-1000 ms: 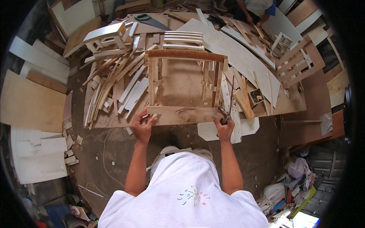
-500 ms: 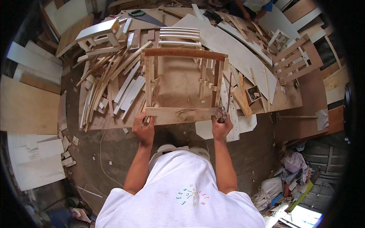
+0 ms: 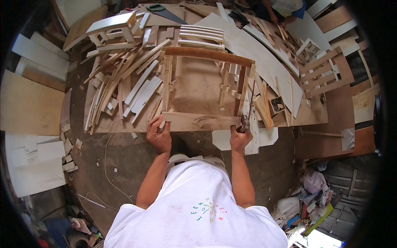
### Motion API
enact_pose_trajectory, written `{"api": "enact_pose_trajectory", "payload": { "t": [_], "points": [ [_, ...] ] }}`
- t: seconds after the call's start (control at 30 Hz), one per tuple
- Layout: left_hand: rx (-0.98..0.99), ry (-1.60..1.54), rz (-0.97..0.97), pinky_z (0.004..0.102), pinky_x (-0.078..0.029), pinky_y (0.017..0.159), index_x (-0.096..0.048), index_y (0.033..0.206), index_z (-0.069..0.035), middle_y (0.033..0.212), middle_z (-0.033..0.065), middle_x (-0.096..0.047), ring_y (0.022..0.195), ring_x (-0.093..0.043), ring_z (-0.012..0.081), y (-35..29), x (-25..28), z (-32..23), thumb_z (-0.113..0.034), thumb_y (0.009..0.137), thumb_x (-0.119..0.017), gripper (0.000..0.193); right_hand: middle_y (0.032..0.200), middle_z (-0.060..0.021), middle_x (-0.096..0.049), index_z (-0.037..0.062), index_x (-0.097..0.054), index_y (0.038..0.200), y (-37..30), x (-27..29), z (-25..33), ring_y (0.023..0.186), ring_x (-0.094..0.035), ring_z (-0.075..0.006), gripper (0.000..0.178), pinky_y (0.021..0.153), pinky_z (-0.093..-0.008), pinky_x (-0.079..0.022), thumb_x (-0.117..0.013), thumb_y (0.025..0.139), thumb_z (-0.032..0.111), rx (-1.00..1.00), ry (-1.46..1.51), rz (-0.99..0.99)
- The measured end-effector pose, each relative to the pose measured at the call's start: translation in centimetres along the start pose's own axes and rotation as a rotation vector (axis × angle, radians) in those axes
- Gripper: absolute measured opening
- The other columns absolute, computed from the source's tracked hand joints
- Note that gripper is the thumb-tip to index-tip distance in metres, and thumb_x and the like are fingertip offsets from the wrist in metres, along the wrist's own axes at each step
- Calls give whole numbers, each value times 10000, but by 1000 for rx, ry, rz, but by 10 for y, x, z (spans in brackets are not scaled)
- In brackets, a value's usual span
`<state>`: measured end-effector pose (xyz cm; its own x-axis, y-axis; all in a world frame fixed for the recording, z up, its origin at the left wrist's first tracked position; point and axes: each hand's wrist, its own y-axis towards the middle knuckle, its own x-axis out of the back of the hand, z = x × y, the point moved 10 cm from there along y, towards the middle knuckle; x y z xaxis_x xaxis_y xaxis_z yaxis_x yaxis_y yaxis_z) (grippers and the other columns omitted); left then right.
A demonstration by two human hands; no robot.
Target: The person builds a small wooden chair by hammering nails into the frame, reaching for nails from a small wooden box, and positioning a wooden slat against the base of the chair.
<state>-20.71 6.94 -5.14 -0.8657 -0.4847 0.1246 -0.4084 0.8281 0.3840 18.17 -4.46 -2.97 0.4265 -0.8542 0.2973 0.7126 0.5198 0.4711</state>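
Note:
A wooden frame [image 3: 209, 53], like a small chair or stool under assembly, stands on the worktable in front of me. A flat wooden board [image 3: 198, 120] lies across its near side. At the board's left end, the fingers of my left hand [image 3: 160, 136] are closed around the corner. My right hand [image 3: 240, 138] is closed at the right end, gripping a dark metal tool that looks like a hammer [image 3: 245, 122]. The tool's handle is hidden by my fingers. My right thumb lies close to the board's end.
Loose wood strips [image 3: 118, 82] heap up on the left, beside a small white bench [image 3: 111, 27]. A handsaw [image 3: 165, 13] lies at the back. To the right are a small box [image 3: 277, 104] and a slatted panel [image 3: 327, 73]. Another person's arm [image 3: 271, 12] shows at the far right.
The frame and board now sit slightly tilted, their right side lower. The metal tool at my right hand stands more upright. Both hands stay at the board's ends, and the view has shifted a little.

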Motion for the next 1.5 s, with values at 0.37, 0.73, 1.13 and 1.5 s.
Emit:
{"api": "enact_pose_trajectory", "payload": {
  "t": [0.37, 0.73, 1.13, 1.5],
  "points": [
    [116, -101, 6, 277, -591, 819, -796, 1137, -5, 1071, 65, -756, 949, -727, 145, -1, -1, 12, 88, 795, -831, 356, 576, -3, -535, -11, -603, 740, 2, -1, 0, 564, -456, -88, 248, 515, -316, -406, -830, 762, 86, 19, -57, 69],
    [-128, 86, 61, 315, -593, 796, -761, 1052, -1, 1028, 108, -735, 898, -716, 196, 6, 0, -2, 57, 779, -858, 296, 624, -64, -630, 8, -735, 1007, -6, -2, -20, 554, -532, -125, 274, 573, -322, -477, -814, 755, 80, -80, -1, 50],
    [-103, 141, 31, 389, -537, 913, -695, 1164, -13, 1044, 97, -670, 1037, -649, 239, -5, -6, -51, 52, 860, -761, 317, 690, -46, -657, 48, -765, 1188, -4, 4, -19, 591, -503, -84, 387, 572, -305, -439, -835, 815, 127, -308, -15, 179],
    [-604, 232, 724, 460, -497, 976, -745, 1124, -65, 1118, 132, -712, 1053, -642, 346, -64, -144, -181, -166, 949, -751, 202, 775, 4, -617, 27, -667, 1220, -5, 21, -26, 551, -481, -63, 285, 511, -255, -416, -537, 1091, 245, -661, 443, 377]
  ]
}}
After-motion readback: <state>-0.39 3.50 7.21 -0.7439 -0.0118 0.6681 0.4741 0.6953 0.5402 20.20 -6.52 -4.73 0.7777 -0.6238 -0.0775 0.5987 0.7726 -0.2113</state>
